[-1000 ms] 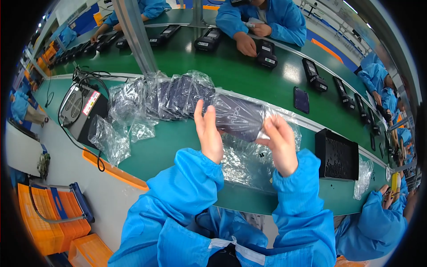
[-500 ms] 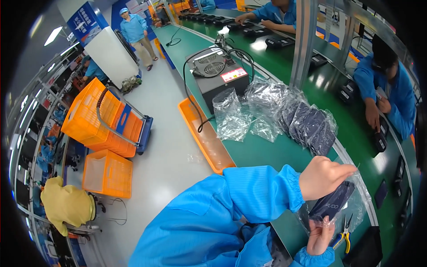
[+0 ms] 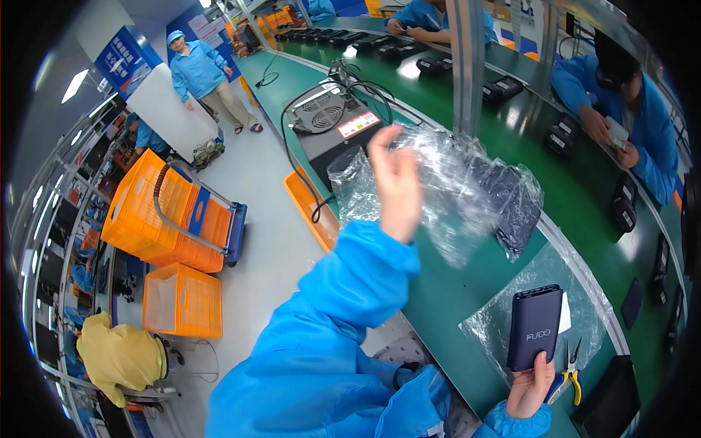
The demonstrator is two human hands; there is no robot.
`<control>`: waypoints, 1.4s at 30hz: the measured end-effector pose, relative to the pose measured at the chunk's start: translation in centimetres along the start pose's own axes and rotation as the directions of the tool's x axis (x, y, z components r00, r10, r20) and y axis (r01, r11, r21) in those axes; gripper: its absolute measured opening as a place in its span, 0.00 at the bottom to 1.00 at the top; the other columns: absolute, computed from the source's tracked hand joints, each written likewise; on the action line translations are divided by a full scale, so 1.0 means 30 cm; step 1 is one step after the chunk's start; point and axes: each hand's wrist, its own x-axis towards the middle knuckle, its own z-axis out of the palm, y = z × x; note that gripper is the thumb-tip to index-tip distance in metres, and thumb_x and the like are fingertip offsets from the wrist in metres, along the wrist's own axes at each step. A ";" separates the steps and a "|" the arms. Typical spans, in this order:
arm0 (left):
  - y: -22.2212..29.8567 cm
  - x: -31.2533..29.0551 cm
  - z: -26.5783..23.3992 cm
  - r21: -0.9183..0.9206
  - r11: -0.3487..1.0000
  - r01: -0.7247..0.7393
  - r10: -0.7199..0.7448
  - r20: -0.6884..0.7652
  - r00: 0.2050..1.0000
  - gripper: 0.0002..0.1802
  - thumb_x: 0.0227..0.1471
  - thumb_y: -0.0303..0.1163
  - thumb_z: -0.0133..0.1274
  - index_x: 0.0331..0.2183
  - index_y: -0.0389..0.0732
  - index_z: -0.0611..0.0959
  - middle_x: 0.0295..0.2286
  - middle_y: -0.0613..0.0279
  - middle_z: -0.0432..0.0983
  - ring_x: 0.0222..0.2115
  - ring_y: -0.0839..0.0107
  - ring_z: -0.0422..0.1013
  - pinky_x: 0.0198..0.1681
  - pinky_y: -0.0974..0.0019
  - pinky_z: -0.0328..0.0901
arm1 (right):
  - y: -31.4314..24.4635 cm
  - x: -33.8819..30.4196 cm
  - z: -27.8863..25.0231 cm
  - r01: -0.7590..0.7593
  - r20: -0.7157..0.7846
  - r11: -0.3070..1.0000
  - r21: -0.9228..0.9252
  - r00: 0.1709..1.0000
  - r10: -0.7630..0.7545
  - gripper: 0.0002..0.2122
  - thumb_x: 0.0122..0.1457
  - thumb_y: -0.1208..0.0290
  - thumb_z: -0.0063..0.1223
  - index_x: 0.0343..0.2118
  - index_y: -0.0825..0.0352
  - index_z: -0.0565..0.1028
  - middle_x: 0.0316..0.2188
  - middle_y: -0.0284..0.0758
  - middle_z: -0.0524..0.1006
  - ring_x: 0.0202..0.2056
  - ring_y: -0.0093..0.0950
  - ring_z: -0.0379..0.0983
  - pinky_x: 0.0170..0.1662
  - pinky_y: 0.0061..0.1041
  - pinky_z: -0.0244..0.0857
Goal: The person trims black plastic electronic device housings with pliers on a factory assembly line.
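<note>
In my right hand (image 3: 529, 390), closed around its lower end, is a dark blue power bank (image 3: 531, 321) with a row of ports along the top edge. My left hand (image 3: 398, 186) is raised over the bench and smeared by motion. A clear plastic bag (image 3: 460, 226), also blurred, trails from its fingers. Behind that bag are more clear bags (image 3: 354, 179) and a stack of bagged dark items (image 3: 520, 197). Another clear plastic sheet or bag (image 3: 493, 321) lies flat under the power bank, and a white slip (image 3: 565, 312) shows beside it.
Needle-nose pliers (image 3: 569, 376) and a black object (image 3: 607, 401) lie near my right hand. A grey fan box with cables (image 3: 325, 120) stands farther along the bench. Beyond is a green conveyor (image 3: 511, 135) with black devices and co-workers. Orange crates (image 3: 182, 299) stand left.
My left hand has moved left and away from the power bank, pulling a clear bag along. The power bank is now bare and upright in my right hand.
</note>
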 end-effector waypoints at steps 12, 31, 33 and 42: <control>-0.353 0.060 -0.327 0.862 -0.097 -0.497 0.036 0.502 0.864 0.19 0.42 0.39 0.54 0.39 0.47 0.76 0.43 0.51 0.62 0.46 0.54 0.57 0.49 0.49 0.49 | -0.046 -0.023 -0.076 0.078 -0.058 0.996 -0.054 0.995 -0.081 0.19 0.59 0.68 0.43 0.51 0.74 0.61 0.45 0.39 0.70 0.45 0.29 0.69 0.46 0.30 0.64; 0.015 -0.578 0.030 0.050 0.360 0.931 -0.398 0.911 0.105 0.48 0.43 0.50 0.54 0.57 0.39 0.51 0.50 0.46 0.59 0.49 0.60 0.62 0.50 0.60 0.59 | 0.052 -0.052 0.076 -0.222 0.198 0.966 -0.130 0.949 0.245 0.20 0.53 0.72 0.54 0.48 0.71 0.63 0.40 0.37 0.70 0.37 0.24 0.71 0.34 0.21 0.68; 0.004 -0.595 0.044 0.000 0.360 0.933 -0.391 0.908 0.151 0.45 0.44 0.48 0.54 0.56 0.37 0.52 0.48 0.47 0.60 0.47 0.61 0.63 0.49 0.61 0.61 | 0.057 -0.058 0.072 -0.007 0.166 0.893 -0.450 0.982 0.091 0.24 0.50 0.70 0.58 0.48 0.71 0.63 0.40 0.38 0.68 0.37 0.25 0.71 0.33 0.21 0.68; 0.039 -0.581 0.119 0.026 0.464 0.885 -0.430 0.880 0.199 0.50 0.44 0.52 0.55 0.56 0.35 0.49 0.47 0.46 0.60 0.46 0.62 0.64 0.49 0.61 0.61 | -0.007 -0.009 0.089 0.275 0.281 0.587 -0.761 0.956 -0.085 0.35 0.34 0.58 0.68 0.43 0.74 0.66 0.33 0.42 0.68 0.28 0.33 0.70 0.30 0.26 0.68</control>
